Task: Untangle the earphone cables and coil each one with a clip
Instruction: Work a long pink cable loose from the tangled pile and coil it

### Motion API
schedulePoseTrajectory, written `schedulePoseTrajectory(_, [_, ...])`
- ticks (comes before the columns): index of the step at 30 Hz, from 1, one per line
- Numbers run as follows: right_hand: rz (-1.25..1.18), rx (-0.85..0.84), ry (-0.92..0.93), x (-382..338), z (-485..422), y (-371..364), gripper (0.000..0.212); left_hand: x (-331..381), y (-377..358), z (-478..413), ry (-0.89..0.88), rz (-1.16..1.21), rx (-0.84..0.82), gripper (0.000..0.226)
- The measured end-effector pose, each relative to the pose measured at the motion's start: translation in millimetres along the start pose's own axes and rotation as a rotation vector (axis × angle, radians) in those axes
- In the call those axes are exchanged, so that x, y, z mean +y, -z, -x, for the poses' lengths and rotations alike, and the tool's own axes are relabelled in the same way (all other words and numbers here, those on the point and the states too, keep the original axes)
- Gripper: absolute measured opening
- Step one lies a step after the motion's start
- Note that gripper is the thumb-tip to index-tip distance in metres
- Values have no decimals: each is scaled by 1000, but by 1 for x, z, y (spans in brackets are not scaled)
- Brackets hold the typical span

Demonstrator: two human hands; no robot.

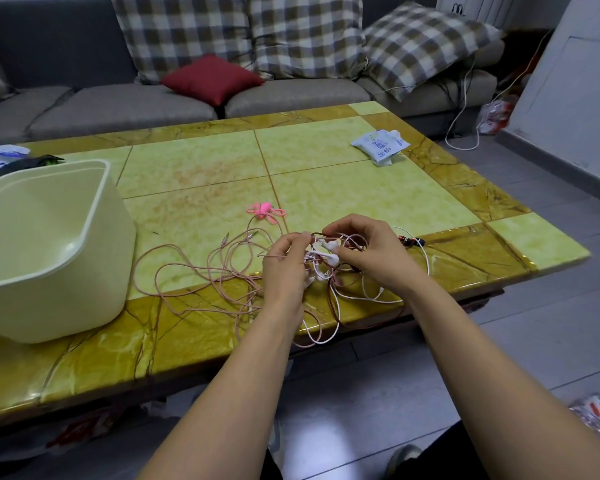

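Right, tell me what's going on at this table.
A person is picking apart a knot of earphone cables above the near edge of the table. The left hand and the right hand both pinch the knot, white earbuds between them. A pink cable sprawls to the left; a white cable and a dark red cable loop right, over the edge. The pink clips lie untouched beyond the hands, so nothing is coiled yet. A cream tub stands at the left.
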State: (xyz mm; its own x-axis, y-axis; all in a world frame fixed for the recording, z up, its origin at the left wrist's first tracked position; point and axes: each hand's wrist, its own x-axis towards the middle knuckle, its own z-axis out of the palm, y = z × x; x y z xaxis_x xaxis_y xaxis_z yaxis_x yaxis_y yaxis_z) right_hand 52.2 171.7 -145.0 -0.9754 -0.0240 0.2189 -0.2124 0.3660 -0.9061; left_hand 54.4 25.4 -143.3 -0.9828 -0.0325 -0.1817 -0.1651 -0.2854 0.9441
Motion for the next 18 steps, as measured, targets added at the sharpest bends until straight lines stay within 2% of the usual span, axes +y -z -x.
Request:
schedulePoseTrajectory(3, [17, -21, 16, -1, 2, -1, 21, -1, -1, 1, -33, -23, -29, 23])
schedulePoseTrajectory(7, [31, 0, -7, -1, 1, -1, 35, -6, 0, -4, -83, -53, 20, 23])
schedulePoseTrajectory(13, [104, -22, -213, 10, -1, 1, 21, -14, 0, -9, -152, -183, 46, 18])
schedulePoseTrajectory(18, [-11, 67, -195, 5, 0, 6, 27, -19, 2, -15, -129, -185, 125, 19])
